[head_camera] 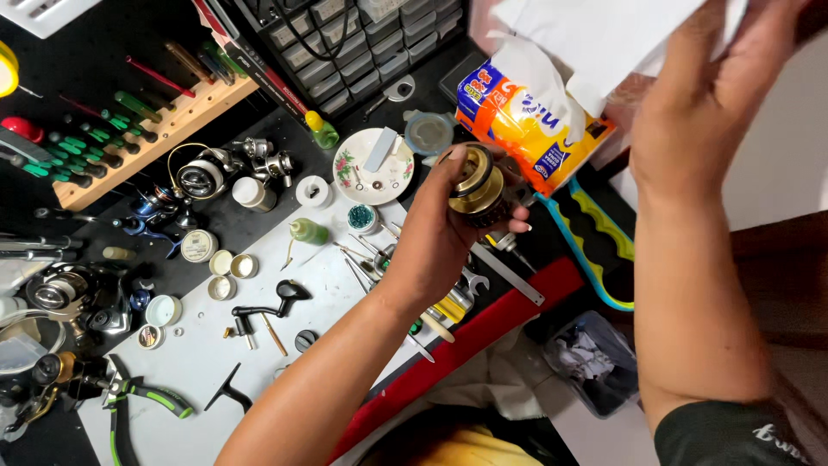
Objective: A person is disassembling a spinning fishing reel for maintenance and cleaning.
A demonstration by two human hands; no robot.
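Note:
My left hand grips a gold and black fishing reel spool above the workbench, fingers wrapped around its side. My right hand is raised at the upper right, shut on a white tissue that rises out of an orange and blue tissue pack. The pack stands just behind the spool.
A white work mat carries small reel parts, a black handle, and green-handled pliers. A floral plate, small green bottles, several reels, a wooden screwdriver rack, a drawer cabinet and a steel ruler surround it.

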